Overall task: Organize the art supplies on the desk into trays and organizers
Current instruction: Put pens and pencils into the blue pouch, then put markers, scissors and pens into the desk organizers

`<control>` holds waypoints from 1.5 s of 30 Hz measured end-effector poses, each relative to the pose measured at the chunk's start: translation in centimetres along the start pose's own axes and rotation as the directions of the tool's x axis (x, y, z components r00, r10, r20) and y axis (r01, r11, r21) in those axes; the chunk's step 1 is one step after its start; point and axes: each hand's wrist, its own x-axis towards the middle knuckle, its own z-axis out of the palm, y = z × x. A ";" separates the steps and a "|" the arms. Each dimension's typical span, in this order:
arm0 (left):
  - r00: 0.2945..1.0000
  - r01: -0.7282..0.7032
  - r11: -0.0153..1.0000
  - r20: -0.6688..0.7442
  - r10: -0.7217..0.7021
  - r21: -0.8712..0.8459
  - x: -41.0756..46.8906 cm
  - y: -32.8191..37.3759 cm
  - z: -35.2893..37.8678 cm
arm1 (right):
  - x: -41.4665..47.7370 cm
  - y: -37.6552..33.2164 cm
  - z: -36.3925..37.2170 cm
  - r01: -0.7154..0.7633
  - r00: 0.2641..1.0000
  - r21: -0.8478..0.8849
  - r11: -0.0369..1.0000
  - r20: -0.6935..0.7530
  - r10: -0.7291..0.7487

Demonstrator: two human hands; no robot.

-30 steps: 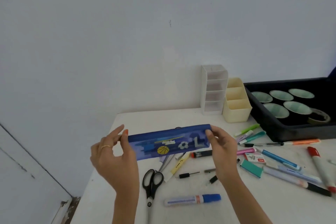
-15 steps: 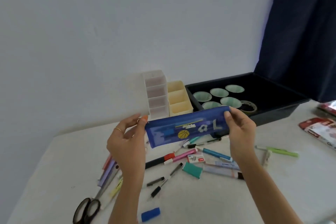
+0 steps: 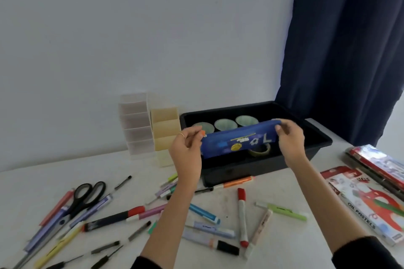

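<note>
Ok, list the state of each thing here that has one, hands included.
blue pencil case, held up over the black tray by both ends.
left hand, pinching the case's left end.
right hand, pinching its right end.
black tray, holds cups and a tape roll.
scissors, closed, flat on the desk.
red marker, capped, lying on the desk.
oil pastels box, closed, lying flat.

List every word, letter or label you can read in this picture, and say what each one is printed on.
"OIL PASTELS": on the side of the oil pastels box, lying on the desk at the right.
"L": on the blue pencil case, held at its ends by the left hand and right hand over the black tray.
Print on the markers and on the red packs: too blurred or too small to read.
</note>
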 end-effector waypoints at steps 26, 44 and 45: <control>0.976 -0.204 0.674 0.097 0.193 0.710 -7.3 -3.2 -0.1 | -7.5 2.7 -2.3 0.464 0.871 -0.126 0.877 0.248 -0.425; 0.735 -0.245 0.658 0.579 -0.353 0.712 -15.1 -3.0 -7.4 | -16.8 3.4 2.2 -0.028 0.835 -0.450 0.893 0.480 0.268; 0.733 -0.274 0.654 0.594 -0.333 0.705 -15.1 -3.1 -7.5 | -16.7 3.3 2.4 -0.066 0.829 -0.442 0.895 0.474 0.295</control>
